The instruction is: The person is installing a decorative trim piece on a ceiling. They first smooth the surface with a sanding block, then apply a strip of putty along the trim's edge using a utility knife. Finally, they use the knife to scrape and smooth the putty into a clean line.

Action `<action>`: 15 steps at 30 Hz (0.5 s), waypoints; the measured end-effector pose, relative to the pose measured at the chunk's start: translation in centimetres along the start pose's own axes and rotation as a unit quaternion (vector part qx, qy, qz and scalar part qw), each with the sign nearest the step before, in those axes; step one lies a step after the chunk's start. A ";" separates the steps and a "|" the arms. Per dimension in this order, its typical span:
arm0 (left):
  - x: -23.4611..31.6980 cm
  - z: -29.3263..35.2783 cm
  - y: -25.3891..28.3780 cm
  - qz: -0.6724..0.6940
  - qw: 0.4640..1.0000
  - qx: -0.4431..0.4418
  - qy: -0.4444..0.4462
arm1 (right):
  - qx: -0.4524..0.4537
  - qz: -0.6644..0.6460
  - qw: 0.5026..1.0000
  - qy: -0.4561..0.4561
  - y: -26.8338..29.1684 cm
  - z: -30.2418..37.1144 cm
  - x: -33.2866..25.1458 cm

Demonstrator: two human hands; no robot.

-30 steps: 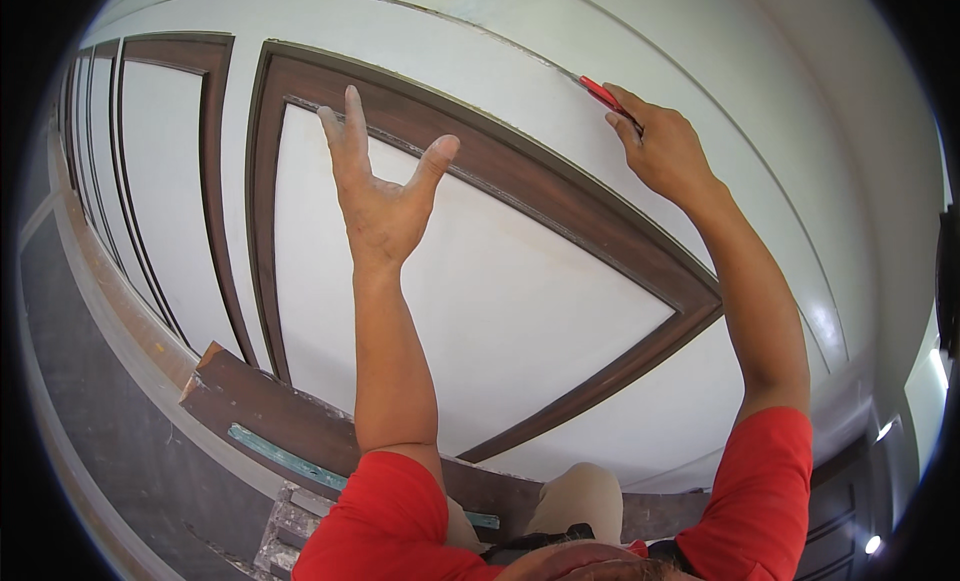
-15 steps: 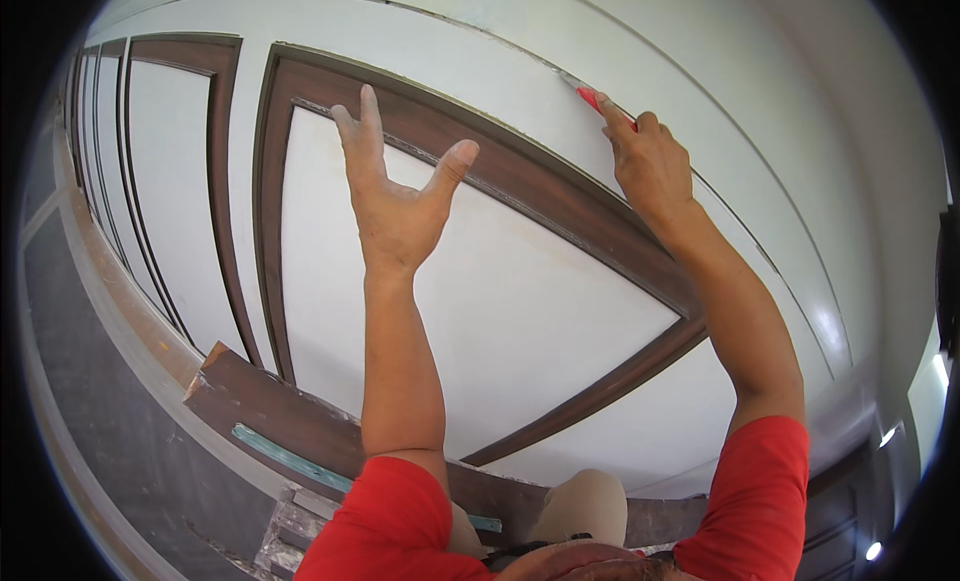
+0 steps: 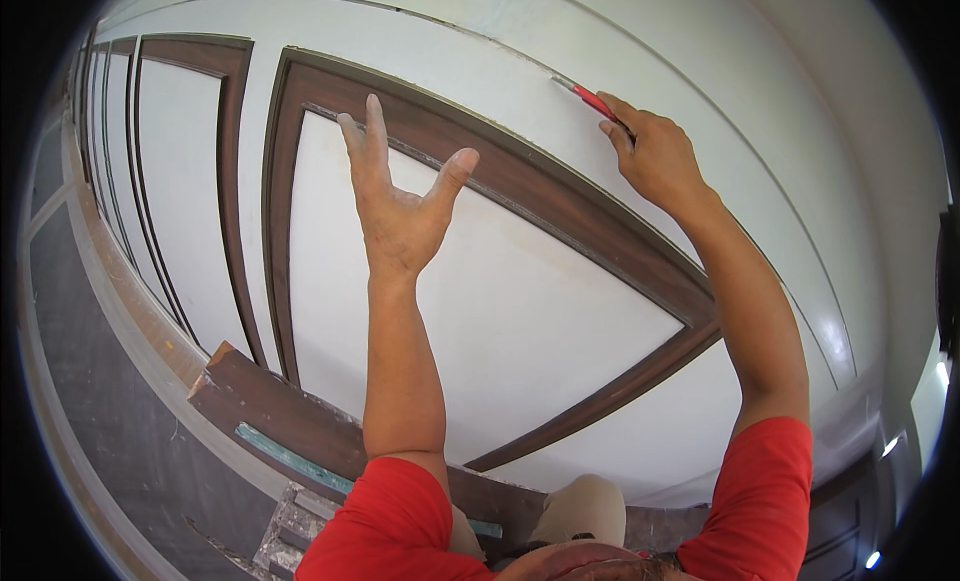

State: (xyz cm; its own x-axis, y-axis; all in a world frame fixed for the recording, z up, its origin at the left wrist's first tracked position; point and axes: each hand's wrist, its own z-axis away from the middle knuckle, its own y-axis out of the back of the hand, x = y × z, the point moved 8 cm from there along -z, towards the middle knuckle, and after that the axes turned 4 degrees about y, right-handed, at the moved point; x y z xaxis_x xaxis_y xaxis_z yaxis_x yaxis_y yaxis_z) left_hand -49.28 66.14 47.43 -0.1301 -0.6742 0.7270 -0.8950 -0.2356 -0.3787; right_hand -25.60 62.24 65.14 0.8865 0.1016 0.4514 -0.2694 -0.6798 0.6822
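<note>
My right hand point(image 3: 655, 156) is closed around a slim utility knife point(image 3: 590, 99) with a red handle and a thin metal blade. The tip of the blade meets the white wall point(image 3: 480, 71) at a long, narrow seam, above the brown moulding frame point(image 3: 480, 146). My left hand point(image 3: 400, 216) is raised in front of the frame's upper rail with its fingers and thumb spread wide. Nothing is in it, and its fingertips look dusty with white powder. Whether the left fingers touch the frame, I cannot tell. Inside the frame is a white panel point(image 3: 470, 301).
Another brown-framed panel point(image 3: 180, 141) stands to the left. Below me a paint-marked brown plank point(image 3: 280, 401) runs along the wall, with a teal strip point(image 3: 290, 456) on it. A spattered slatted wooden piece point(image 3: 290, 526) sits beside it, above the dark floor point(image 3: 120, 411).
My right hand and the utility knife have shifted slightly down and to the right relative to the wall seam, and more of the red handle shows. My left hand stays spread, nearly in place.
</note>
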 end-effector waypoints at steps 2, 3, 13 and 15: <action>0.1 -0.1 0.2 0.001 1.000 0.000 0.001 | 0.008 -0.006 1.000 -0.002 0.5 -0.2 -0.3; 0.2 -0.1 0.4 0.000 1.000 0.004 0.003 | 0.014 -0.008 1.000 -0.004 0.7 -0.2 -0.4; -0.2 -0.2 0.7 -0.005 1.000 0.021 0.003 | -0.035 -0.020 0.998 -0.038 0.5 -1.3 0.1; -0.2 -0.3 0.7 -0.005 1.000 0.021 0.007 | -0.016 0.004 1.000 -0.016 0.7 -1.6 0.3</action>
State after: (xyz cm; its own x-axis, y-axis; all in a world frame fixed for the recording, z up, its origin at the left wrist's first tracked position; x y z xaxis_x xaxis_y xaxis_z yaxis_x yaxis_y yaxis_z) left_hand -50.01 66.28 47.16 -0.1274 -0.6623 0.7383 -0.8776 -0.2716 -0.3951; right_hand -26.12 62.99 66.70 0.8959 0.0734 0.4382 -0.2872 -0.6568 0.6972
